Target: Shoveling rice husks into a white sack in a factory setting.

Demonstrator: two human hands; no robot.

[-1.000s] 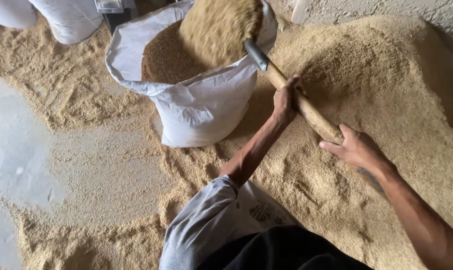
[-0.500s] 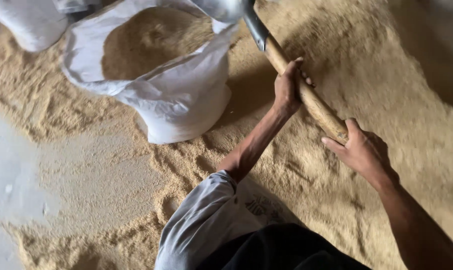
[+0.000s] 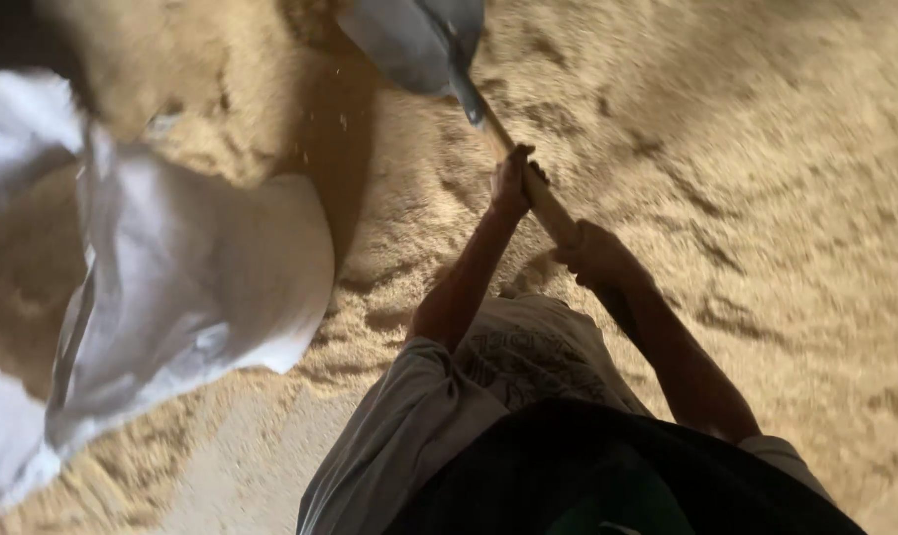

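Grain (image 3: 766, 218) covers nearly the whole floor, a tan, gritty heap w/ ridges and dents, filling the right and centre of the frame. At left a white woven sack (image 3: 201, 297) stands open, soft and slumped, mouth rolled back so the fill can go in; its inside shows more tan grain at far left. Bare grey floor (image 3: 261, 476) shows at bottom centre, where the heap thins out.

Shovel (image 3: 424, 45) at top centre: dull grey metal blade, looks empty, angled toward the heap; round pale wooden shaft runs down-right to the hands. Left hand (image 3: 511, 183) is higher on the shaft, fingers wrapped tight round it, prob. to steer. Right hand (image 3: 597, 256) is just below, at centre frame, fingers closed round the shaft end for leverage. Hands sit near each other, both on wood, none on metal.
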